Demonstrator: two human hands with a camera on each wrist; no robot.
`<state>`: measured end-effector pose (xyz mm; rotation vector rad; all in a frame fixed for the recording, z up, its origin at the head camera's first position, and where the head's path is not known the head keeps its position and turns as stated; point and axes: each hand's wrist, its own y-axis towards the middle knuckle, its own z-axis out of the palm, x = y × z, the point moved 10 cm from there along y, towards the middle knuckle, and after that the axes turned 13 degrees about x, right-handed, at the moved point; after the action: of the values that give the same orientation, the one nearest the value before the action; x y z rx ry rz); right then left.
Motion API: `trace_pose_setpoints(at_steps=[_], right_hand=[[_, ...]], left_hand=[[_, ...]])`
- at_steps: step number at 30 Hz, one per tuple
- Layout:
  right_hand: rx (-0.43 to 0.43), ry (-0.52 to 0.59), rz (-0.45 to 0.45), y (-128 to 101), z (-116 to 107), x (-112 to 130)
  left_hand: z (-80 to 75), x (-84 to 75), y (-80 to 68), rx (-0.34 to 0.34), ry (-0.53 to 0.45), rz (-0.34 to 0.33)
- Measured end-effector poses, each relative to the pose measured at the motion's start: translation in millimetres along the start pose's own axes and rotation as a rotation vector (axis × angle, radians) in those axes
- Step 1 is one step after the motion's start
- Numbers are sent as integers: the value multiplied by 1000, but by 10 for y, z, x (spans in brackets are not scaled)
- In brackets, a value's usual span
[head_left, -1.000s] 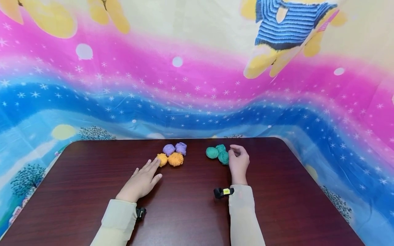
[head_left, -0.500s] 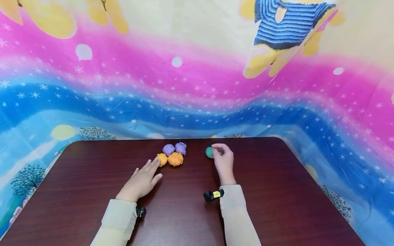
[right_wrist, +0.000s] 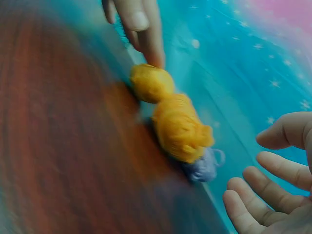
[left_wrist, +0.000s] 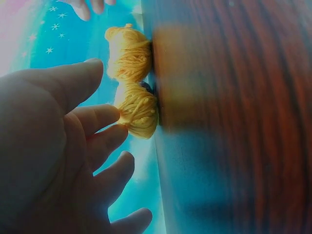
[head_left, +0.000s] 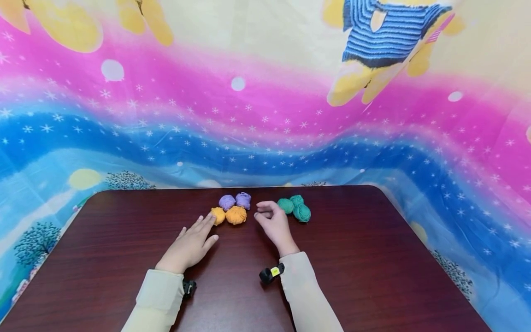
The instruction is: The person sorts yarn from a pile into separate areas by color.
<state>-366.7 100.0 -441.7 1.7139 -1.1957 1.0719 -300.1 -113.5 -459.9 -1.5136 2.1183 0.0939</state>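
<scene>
Resting flat on the dark wooden desk (head_left: 124, 258), the left hand (head_left: 188, 246) lies with its grip apart, fingers straight and spread, the fingertips touching the smaller orange yarn ball (head_left: 218, 215) at about its seven o'clock; the left wrist view shows a fingertip against that same ball (left_wrist: 139, 109). Just to the right of it sits the larger orange yarn ball (head_left: 236, 215), touching its neighbour, and behind the pair, toward twelve o'clock, two purple yarn balls (head_left: 235, 201) sit side by side. The four make a tight cluster whose long axis in the front row runs from nine to three o'clock. Further right, the right hand (head_left: 274, 223) hovers low over the desk, its grip empty, fingers loosely curled and thumb apart from them, holding nothing; the right wrist view shows the open fingers (right_wrist: 273, 185) with the orange pair (right_wrist: 170, 117) ahead of them. The larger orange ball lies at about ten o'clock from this hand, near but not touching. At two o'clock from the right hand, just beside it, three green yarn balls (head_left: 295, 208) huddle together. The left hand is nearer the orange pair, already in contact.
</scene>
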Motion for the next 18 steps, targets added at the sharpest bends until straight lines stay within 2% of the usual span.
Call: trace_pose_setpoints(at_steps=[10, 18], right_hand=[[116, 58, 88, -2, 268, -157], [128, 75, 122, 14, 399, -241]], left_hand=[[-2, 1, 1, -6, 7, 0], [-7, -7, -5, -11, 12, -3]])
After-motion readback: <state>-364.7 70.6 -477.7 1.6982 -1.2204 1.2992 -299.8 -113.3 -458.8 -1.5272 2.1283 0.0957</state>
